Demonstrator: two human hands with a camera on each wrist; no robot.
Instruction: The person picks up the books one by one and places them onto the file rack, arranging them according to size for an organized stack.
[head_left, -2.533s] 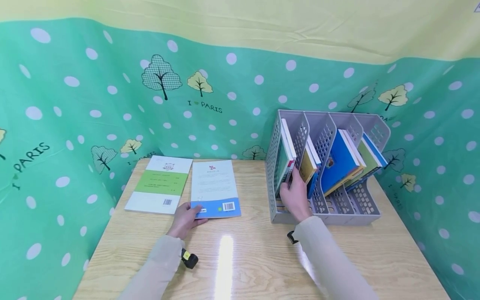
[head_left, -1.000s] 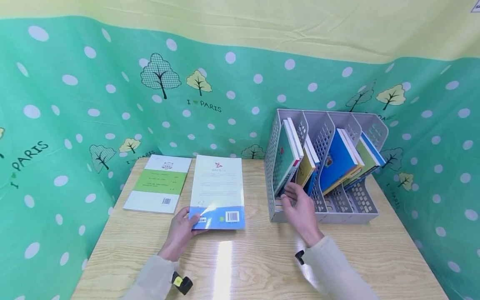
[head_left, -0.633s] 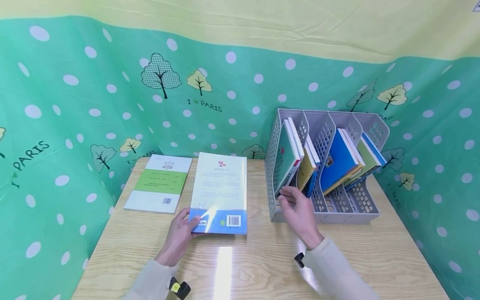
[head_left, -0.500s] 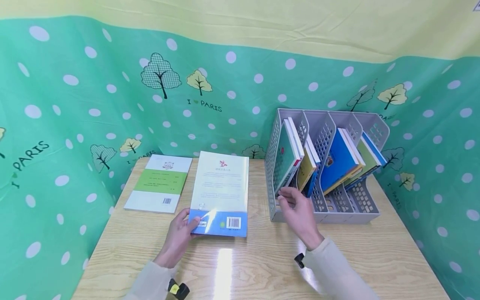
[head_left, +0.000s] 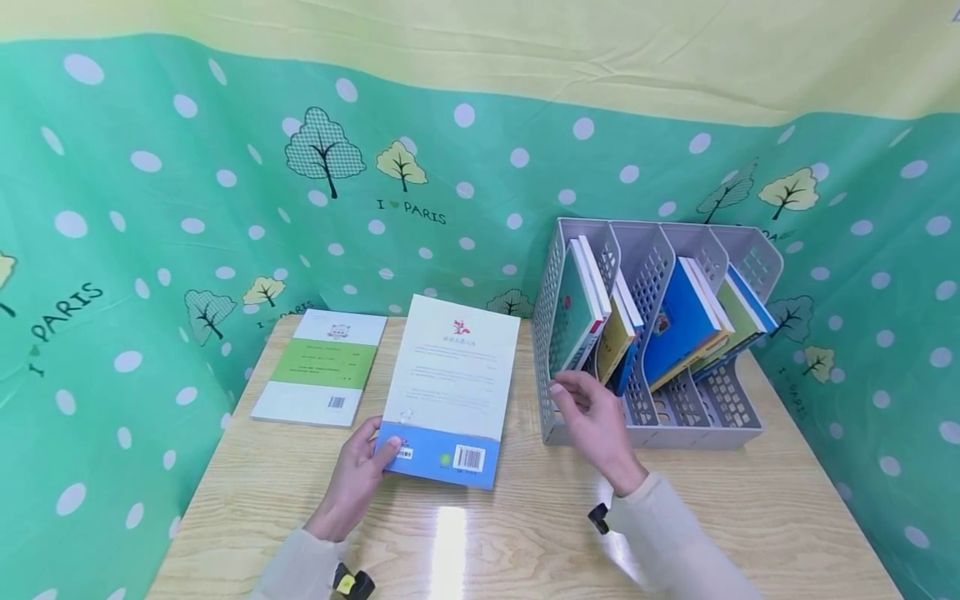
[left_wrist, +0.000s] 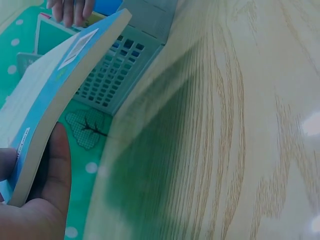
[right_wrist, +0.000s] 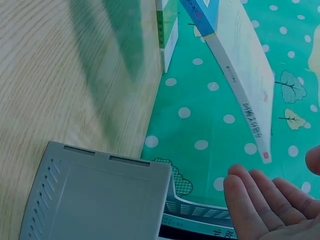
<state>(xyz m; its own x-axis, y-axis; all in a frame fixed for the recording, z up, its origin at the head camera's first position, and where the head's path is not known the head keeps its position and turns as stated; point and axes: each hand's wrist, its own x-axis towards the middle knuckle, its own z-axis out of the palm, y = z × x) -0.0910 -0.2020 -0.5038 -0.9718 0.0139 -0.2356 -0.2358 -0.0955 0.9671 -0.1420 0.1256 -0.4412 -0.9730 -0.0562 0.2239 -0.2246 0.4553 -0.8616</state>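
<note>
My left hand pinches the lower left corner of a white and blue book, thumb on top and fingers beneath. The left wrist view shows the book lifted and tilted above the table, its page edges toward the camera. My right hand hovers at the front of the grey file rack, fingers loosely bent and holding nothing. In the right wrist view that hand has its fingers extended. Just beyond it, a green-covered book leans in the rack's leftmost compartment.
A white and green book lies flat at the left of the wooden table. Yellow and blue books, among several others, lean in the rack's other compartments. A dotted green curtain hangs behind.
The left hand has lifted the white and blue book off the table, bringing it nearer and rightward with a slight turn. The right hand has let go of the green book and drawn back slightly.
</note>
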